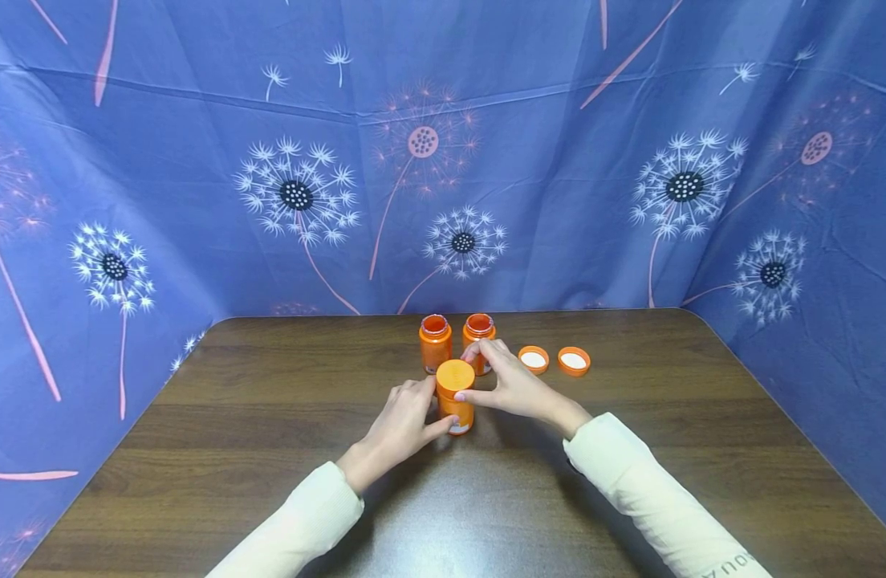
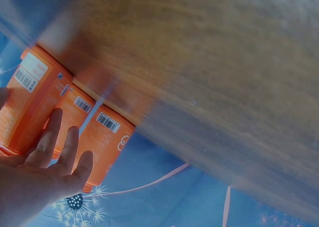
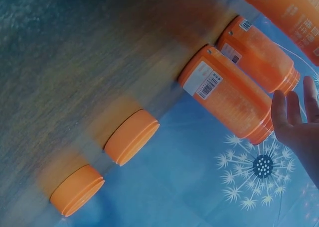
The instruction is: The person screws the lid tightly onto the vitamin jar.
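A capped orange bottle [image 1: 463, 411] stands upright on the table between both hands. My left hand [image 1: 400, 419] grips its body, thumb at the front and fingers on the left side; in the left wrist view the bottle [image 2: 31, 107] shows its barcode label. At the top, my right hand [image 1: 511, 387] holds the orange screw lid [image 1: 455, 374] between thumb and fingers. Two uncapped orange bottles, one on the left [image 1: 436, 352] and one on the right [image 1: 473, 334], stand just behind. My right fingers overlap the right one in the head view.
Two loose orange lids, a nearer-in lid [image 1: 533, 360] and an outer lid [image 1: 575, 361], lie with white inner faces up, right of the bottles. The brown wooden table [image 1: 270, 417] ends at a blue dandelion-print cloth [image 1: 544, 201] hanging behind and at both sides.
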A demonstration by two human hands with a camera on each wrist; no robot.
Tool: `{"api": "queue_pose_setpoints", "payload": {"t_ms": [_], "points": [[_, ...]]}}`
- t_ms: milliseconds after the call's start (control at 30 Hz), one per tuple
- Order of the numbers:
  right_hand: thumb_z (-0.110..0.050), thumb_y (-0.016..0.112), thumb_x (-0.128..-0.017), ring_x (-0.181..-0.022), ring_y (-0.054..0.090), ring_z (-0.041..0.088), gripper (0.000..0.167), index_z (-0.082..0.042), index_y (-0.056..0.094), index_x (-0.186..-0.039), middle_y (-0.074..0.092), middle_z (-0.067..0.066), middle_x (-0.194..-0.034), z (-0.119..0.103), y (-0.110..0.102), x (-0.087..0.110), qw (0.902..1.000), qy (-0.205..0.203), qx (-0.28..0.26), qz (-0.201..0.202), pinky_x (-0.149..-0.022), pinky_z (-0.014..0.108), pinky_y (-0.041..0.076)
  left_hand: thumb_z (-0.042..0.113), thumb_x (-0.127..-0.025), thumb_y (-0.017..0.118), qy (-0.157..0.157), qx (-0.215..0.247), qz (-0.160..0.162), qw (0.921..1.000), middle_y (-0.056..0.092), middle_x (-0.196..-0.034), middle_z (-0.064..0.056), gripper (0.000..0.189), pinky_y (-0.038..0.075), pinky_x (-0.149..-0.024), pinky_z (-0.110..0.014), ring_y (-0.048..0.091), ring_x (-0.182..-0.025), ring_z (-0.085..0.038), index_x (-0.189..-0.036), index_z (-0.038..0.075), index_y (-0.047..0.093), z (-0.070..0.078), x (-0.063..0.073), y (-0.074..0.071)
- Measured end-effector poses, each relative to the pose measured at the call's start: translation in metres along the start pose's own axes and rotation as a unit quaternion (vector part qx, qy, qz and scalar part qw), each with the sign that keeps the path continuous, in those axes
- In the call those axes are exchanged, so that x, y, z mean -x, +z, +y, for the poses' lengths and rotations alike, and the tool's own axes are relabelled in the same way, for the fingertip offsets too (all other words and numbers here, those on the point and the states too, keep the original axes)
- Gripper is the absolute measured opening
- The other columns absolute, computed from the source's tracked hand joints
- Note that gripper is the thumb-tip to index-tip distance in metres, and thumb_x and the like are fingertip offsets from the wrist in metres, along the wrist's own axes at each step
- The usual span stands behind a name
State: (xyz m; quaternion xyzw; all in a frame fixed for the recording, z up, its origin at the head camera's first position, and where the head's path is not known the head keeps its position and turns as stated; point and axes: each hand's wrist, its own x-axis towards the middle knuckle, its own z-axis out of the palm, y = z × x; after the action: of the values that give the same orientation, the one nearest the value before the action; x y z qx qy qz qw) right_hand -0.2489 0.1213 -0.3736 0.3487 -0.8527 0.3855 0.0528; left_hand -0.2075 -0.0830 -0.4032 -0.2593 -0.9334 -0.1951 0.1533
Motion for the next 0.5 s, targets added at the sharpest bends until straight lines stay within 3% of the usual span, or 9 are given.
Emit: {"api": "queue_pose_setpoints", "payload": {"t_ms": [267,500], "points": [[-0.036,0.076,-0.071,-0.101,0.044,0.029,0.047,-0.018,0.046,-0.102,0.05,-0.004,-0.102,0.0008,-0.0007,0.0,1.0,-0.001,-0.006,-0.002,-0.084,0.032,0.041,0.038,-0.076,0.071,0.003,0.002,0.006,1.0,0.06,-0.081,-0.001,0.044,0.041,-0.077,-0.041,0.053,-0.077,-0.018,-0.106,0.012,0.052,0.0004,0.0003,0.0],[-0.039,0.074,-0.073,-0.104,0.042,0.019,0.055,-0.016,0.048,-0.116,0.051,-0.003,-0.113,0.0056,-0.006,0.0009,0.9994,-0.005,-0.001,-0.035,-0.085,0.03,0.042,0.038,-0.076,0.07,0.0,0.007,0.004,1.0,0.063,-0.087,-0.002,0.045,0.041,-0.079,-0.041,0.054,-0.078,-0.018,-0.109,0.012,0.052,0.0004,0.0005,0.0005]]}}
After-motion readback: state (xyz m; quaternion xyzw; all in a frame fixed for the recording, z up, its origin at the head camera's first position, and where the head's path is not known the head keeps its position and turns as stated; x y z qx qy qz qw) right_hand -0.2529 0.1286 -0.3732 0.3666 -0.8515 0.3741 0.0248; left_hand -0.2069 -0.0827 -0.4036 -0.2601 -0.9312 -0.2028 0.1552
